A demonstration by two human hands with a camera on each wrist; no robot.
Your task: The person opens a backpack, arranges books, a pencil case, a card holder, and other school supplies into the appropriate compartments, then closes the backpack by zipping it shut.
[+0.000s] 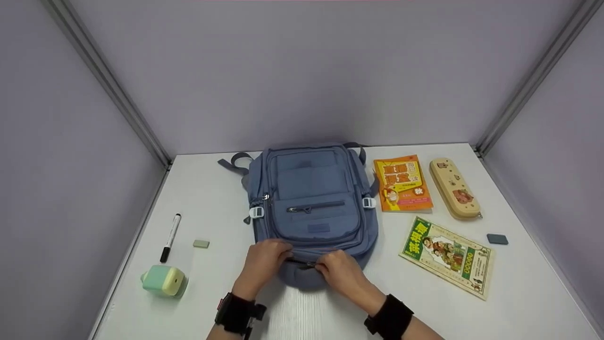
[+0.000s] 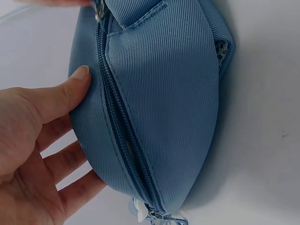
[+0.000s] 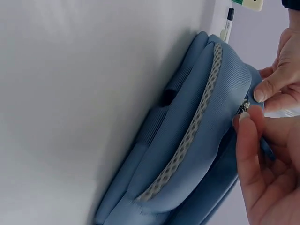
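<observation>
A blue backpack [image 1: 314, 177] lies flat on the white table, front pockets up, its top end towards me. My left hand [image 1: 268, 259] grips the fabric beside the zipper at that end. In the left wrist view its thumb [image 2: 77, 84] presses the near face, with the fingers behind the cloth. My right hand [image 1: 342, 271] pinches the metal zipper pull [image 3: 243, 107] between thumb and fingertips, right next to the left hand. A dark gap shows along part of the zipper [image 2: 126, 140]; the inside of the bag is hidden.
Left of the bag are a marker [image 1: 171, 238], a small eraser [image 1: 201, 244] and a green-yellow pencil sharpener [image 1: 163, 281]. To its right lie an orange book [image 1: 403, 184], a green-and-cream book [image 1: 448, 255], a yellow pencil case [image 1: 454, 189] and a dark eraser [image 1: 497, 239]. Grey walls enclose the table.
</observation>
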